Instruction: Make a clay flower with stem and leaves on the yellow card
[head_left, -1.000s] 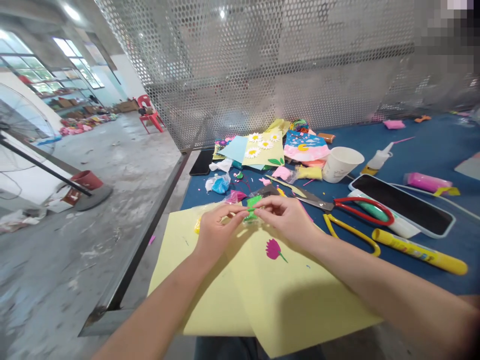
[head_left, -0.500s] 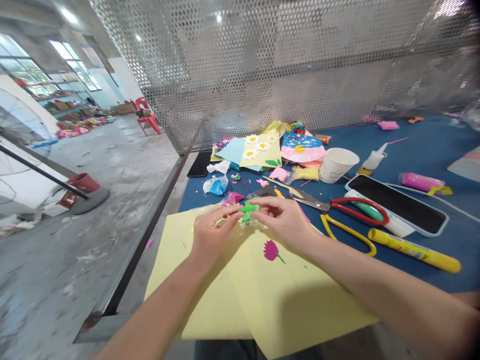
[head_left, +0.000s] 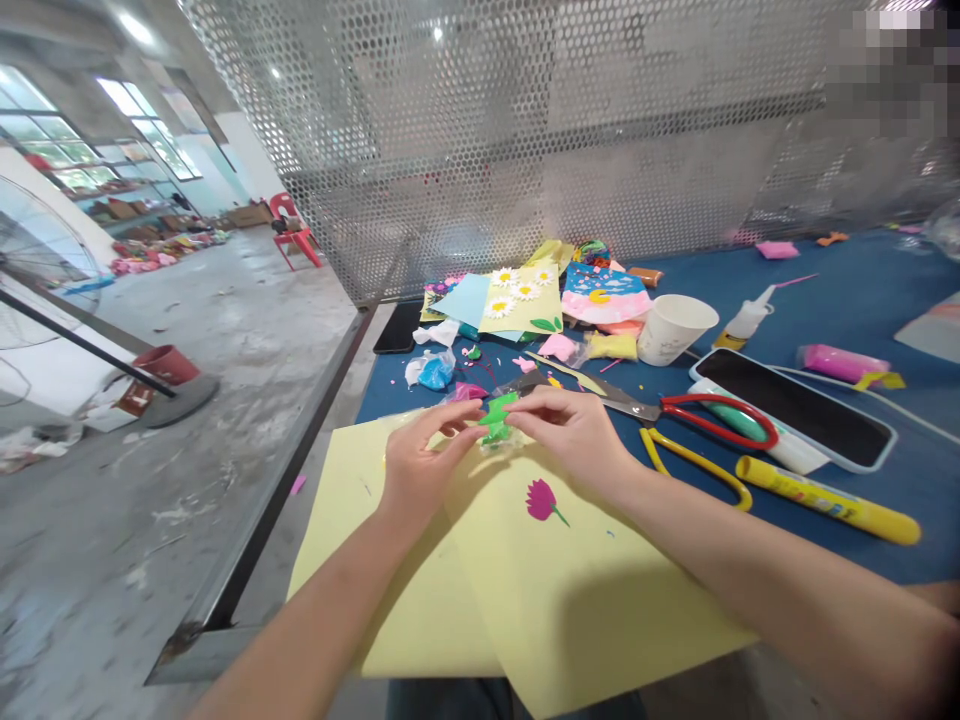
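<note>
Pinching a small green lump [head_left: 495,420] between the thumb and fingers [head_left: 529,402] of the right hand [head_left: 570,435], right at the centre of the view, above a folded yellow card sheet [head_left: 420,590]. Left hand [head_left: 424,465] raised just beside it, fingers [head_left: 457,412] stretched out and slightly spread, tips reaching toward the green lump; actual contact too hidden to tell. Shiny, crinkled clear plastic bag [head_left: 499,447] bunched around the lump's lower side, soft and thin against the lump's matte, clay-like surface. Small magenta flower with a green stem [head_left: 544,502] lying flat on the smooth card, just below the right hand. Beyond, on the blue bench [head_left: 825,262], a loose scatter of craft supplies: red-handled scissors [head_left: 720,420], a looped yellow handle [head_left: 694,468], a fat yellow marker [head_left: 829,513], a white paper cup [head_left: 675,330], a white glue bottle [head_left: 746,320], a pink clay stick [head_left: 844,363], blue clay in a bag [head_left: 436,370], and a yellow sheet with white paper daisies [head_left: 521,300]. Perforated metal screen [head_left: 525,130] rising behind the bench.
</note>
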